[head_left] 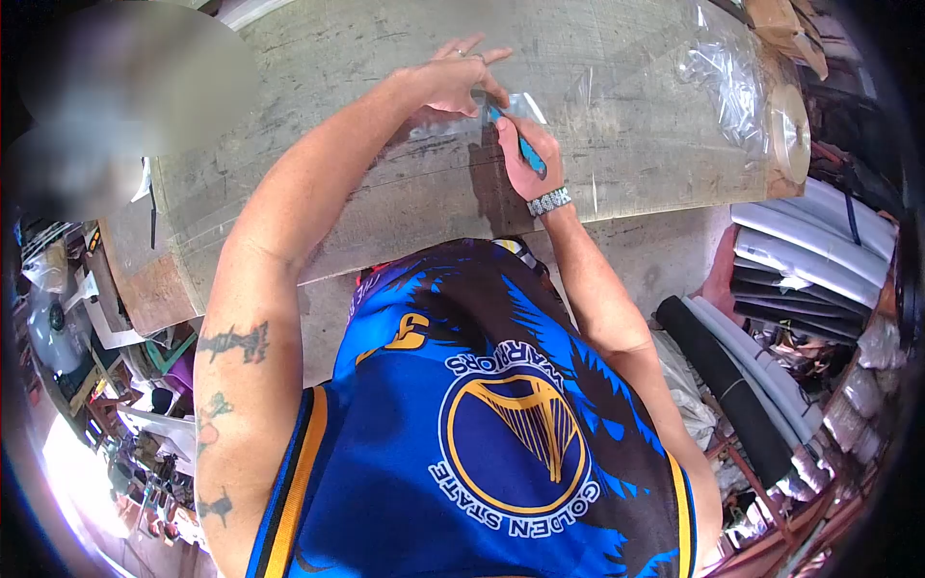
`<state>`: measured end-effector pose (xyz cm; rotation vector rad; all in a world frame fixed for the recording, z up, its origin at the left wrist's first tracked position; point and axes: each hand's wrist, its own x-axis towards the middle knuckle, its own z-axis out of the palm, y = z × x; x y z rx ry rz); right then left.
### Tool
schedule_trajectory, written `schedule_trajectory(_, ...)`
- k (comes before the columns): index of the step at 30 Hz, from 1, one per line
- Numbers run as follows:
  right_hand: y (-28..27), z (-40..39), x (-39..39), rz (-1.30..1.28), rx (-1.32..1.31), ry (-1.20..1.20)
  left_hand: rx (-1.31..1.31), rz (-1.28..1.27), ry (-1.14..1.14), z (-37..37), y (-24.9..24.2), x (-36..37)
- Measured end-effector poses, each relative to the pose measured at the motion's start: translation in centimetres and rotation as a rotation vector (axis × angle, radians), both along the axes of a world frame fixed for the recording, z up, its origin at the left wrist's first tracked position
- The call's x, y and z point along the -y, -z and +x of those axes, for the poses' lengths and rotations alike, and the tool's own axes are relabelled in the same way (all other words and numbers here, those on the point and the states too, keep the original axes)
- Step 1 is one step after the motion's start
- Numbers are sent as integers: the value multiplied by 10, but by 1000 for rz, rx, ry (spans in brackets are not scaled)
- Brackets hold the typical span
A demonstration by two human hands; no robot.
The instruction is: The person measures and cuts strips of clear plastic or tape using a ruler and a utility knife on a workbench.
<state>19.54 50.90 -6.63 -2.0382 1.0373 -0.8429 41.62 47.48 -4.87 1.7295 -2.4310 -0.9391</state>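
My right hand (pixel 535 159) is closed around a blue utility knife (pixel 531 157), its front end pointing away from me toward the tabletop. Just left of the knife's front end, my left hand (pixel 458 82) rests with its fingers spread on the worn grey table (pixel 385 188). A thin clear sheet, perhaps plastic, seems to lie under both hands; bright glare (pixel 526 108) shows beside the knife. The blade's tip is too small to make out.
Crumpled clear plastic (pixel 727 91) lies at the table's right end, near a pale roll (pixel 789 133). White rolls (pixel 809 246) and a black roll (pixel 723 390) are stacked at the right. Cluttered shelves (pixel 145 424) stand at the left. The upper left is blurred.
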Motion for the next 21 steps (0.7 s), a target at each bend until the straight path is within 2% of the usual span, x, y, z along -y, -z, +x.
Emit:
schedule_trajectory(6, -6, 9, 4, -75, -54, 1, -8, 7, -10, 0, 3, 0)
schedule_trajectory(12, -16, 18, 10, -1, -67, -31, -7, 36, -22, -3, -5, 0)
schedule_trajectory(18, -36, -2, -13, 79, -255, -73, -31, 54, -30, -1, -1, 2)
schedule_trajectory(21, -55, -16, -28, 259, -369, -70, -34, 60, -27, -2, -1, 2)
